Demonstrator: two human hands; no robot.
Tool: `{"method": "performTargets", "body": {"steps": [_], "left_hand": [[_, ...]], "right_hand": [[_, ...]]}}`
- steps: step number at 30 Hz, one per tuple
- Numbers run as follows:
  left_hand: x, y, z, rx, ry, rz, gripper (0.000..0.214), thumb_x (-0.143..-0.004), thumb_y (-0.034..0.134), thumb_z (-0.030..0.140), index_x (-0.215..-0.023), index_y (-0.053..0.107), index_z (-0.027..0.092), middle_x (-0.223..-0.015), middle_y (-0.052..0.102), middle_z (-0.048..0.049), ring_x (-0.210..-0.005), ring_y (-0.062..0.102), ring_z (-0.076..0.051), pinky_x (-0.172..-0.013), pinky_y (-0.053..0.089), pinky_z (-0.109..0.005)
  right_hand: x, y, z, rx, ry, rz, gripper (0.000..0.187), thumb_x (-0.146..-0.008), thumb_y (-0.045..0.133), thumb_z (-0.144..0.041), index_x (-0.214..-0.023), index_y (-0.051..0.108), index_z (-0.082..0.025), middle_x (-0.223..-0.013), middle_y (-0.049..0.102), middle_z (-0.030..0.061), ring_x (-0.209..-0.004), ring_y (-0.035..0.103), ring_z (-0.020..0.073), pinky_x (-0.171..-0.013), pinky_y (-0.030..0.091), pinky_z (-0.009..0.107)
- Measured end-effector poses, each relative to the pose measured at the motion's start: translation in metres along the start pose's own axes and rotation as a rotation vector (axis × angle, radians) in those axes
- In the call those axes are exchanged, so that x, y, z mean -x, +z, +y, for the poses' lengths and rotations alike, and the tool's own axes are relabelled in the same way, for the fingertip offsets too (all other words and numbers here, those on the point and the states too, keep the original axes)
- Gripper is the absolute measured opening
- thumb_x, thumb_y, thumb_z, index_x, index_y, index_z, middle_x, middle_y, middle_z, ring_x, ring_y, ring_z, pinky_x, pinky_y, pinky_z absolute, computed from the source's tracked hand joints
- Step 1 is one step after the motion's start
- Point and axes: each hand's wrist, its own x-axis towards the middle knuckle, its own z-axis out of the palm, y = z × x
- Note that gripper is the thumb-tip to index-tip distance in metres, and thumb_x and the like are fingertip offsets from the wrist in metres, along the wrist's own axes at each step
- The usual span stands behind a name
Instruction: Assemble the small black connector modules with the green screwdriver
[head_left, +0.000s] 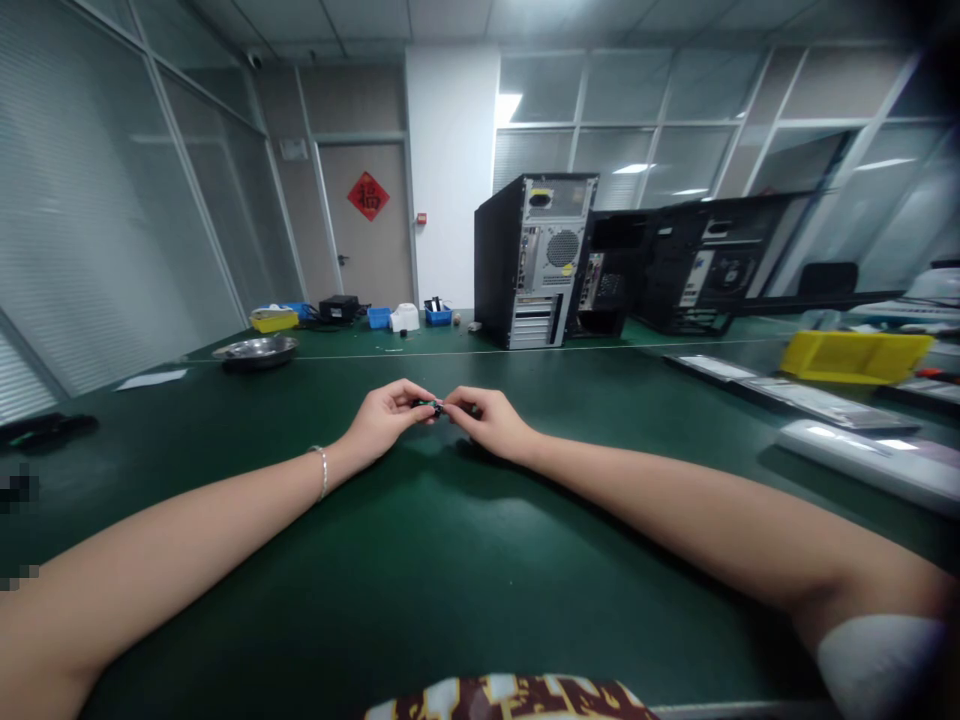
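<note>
My left hand (388, 418) pinches a small dark piece with a bit of green (435, 407) between thumb and fingers, just above the green tabletop (450, 560). It is too small and partly covered to tell its exact kind. From the right side, my right hand (487, 418) meets it with thumb and forefinger pressed together at the piece's end. Whether those fingertips grip the same piece or something tiny attached to it, I cannot make out. A bracelet circles my left wrist.
Black computer cases (499, 265) stand along the back right. A metal bowl (261, 352) sits at the left, with small blue bins (439, 314) behind. To the right are a yellow bin (855, 357), flat panels (817, 398) and a white rounded object (862, 460).
</note>
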Motion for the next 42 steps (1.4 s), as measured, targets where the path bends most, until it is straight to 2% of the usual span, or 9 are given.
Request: {"method": "performTargets", "body": {"steps": [12,18,21,32,38,42], "left_hand": [[-0.002,-0.001,-0.005,-0.009,-0.020,0.115,0.034,-0.070,0.083,0.037,-0.091,0.067,0.015,-0.088,0.069,-0.0027,-0.076,0.067,-0.016,-0.079,0.053,-0.034],[-0.003,-0.003,-0.009,-0.030,-0.090,-0.067,0.031,-0.074,0.079,0.036,-0.094,0.068,0.015,-0.090,0.068,-0.0035,-0.081,0.066,-0.018,-0.082,0.051,-0.036],[-0.004,-0.003,-0.012,-0.065,-0.093,-0.113,0.029,-0.076,0.077,0.035,-0.095,0.067,0.016,-0.094,0.068,-0.0049,-0.089,0.065,-0.021,-0.084,0.050,-0.037],[-0.002,-0.003,-0.012,-0.011,-0.096,-0.116,0.034,-0.078,0.077,0.033,-0.101,0.058,0.017,-0.101,0.061,-0.0038,-0.090,0.063,-0.018,-0.085,0.050,-0.034],[-0.003,-0.004,-0.012,-0.001,-0.101,-0.118,0.038,-0.075,0.078,0.033,-0.102,0.057,0.017,-0.102,0.060,-0.0029,-0.089,0.063,-0.017,-0.082,0.051,-0.033],[-0.002,-0.004,-0.011,-0.016,-0.109,-0.127,0.038,-0.076,0.078,0.033,-0.104,0.057,0.017,-0.106,0.060,-0.0041,-0.089,0.063,-0.017,-0.082,0.051,-0.033]], "right_hand": [[-0.001,0.002,0.002,-0.004,0.041,0.056,0.019,-0.092,0.055,-0.030,-0.084,0.067,-0.017,-0.074,0.066,0.0010,-0.069,0.058,0.0145,-0.066,0.043,0.025],[-0.001,0.001,-0.003,-0.015,0.017,0.010,0.020,-0.093,0.055,-0.030,-0.085,0.066,-0.016,-0.078,0.068,0.0024,-0.072,0.059,0.0149,-0.067,0.044,0.025],[-0.001,0.001,-0.002,-0.020,0.021,0.000,0.020,-0.093,0.054,-0.030,-0.085,0.066,-0.016,-0.079,0.068,0.0030,-0.073,0.060,0.0153,-0.068,0.045,0.026],[-0.001,0.002,0.003,-0.007,-0.016,-0.075,0.012,-0.088,0.059,-0.026,-0.093,0.066,-0.017,-0.090,0.071,0.0035,-0.081,0.062,0.0160,-0.076,0.048,0.028],[0.000,0.002,0.005,-0.022,-0.041,-0.085,0.021,-0.087,0.060,-0.023,-0.106,0.067,-0.016,-0.099,0.072,0.0063,-0.088,0.064,0.0176,-0.083,0.050,0.032],[0.001,0.002,0.006,-0.020,-0.058,-0.103,0.023,-0.088,0.058,-0.022,-0.108,0.068,-0.015,-0.104,0.072,0.0085,-0.092,0.065,0.0187,-0.085,0.051,0.034]]}}
